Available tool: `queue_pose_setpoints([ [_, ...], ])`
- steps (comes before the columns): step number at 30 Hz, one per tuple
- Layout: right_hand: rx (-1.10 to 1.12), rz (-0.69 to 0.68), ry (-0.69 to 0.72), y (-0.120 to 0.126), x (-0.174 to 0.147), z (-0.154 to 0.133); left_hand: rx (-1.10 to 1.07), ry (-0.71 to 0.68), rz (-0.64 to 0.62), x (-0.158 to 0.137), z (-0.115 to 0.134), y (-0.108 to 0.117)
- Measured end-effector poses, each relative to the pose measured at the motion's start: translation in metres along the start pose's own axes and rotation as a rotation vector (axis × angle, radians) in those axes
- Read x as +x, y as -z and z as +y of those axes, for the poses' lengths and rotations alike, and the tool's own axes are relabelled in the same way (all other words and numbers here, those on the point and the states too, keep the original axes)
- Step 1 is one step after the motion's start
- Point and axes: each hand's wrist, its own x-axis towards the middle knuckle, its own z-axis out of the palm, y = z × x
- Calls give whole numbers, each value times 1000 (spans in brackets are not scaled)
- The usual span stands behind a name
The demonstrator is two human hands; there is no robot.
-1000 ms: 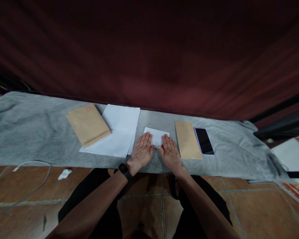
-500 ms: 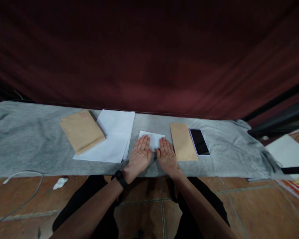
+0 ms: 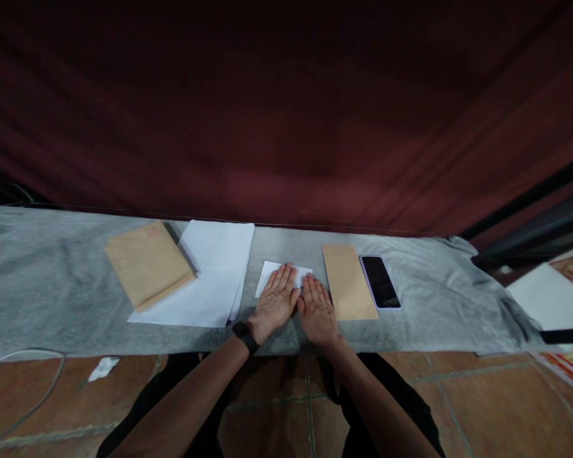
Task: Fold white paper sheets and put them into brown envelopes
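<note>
A small folded white paper (image 3: 267, 273) lies on the grey cloth in front of me, partly covered by both hands. My left hand (image 3: 275, 299) rests flat on it, fingers stretched out, a dark watch on that wrist. Palm down, my right hand (image 3: 317, 310) lies at the paper's right end with its fingers extended. The thumbs almost meet. To the right of my right hand is a single brown envelope (image 3: 349, 282). Left of my left hand lie several large white paper sheets (image 3: 214, 273).
A stack of brown envelopes (image 3: 149, 264) overlaps the white sheets. A phone (image 3: 381, 282) lies right of the single envelope. The grey cloth (image 3: 52, 280) covers a narrow surface before a dark red curtain (image 3: 277, 127). A white cable (image 3: 52, 381) lies at lower left.
My left hand has slid right across the folded paper, towards my right hand, uncovering the paper's left end. The whole view has shifted slightly.
</note>
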Motion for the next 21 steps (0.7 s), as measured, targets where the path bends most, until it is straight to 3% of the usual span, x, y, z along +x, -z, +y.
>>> queue_pose_setpoints([
  [10, 44, 0, 5, 1, -1, 4, 24, 150, 14, -10, -20, 7],
  [15, 118, -8, 43, 9, 7, -1, -26, 154, 42, -11, -16, 11],
  [21, 193, -85, 140, 10, 19, -19, -115, 138, -20, -11, -13, 11],
])
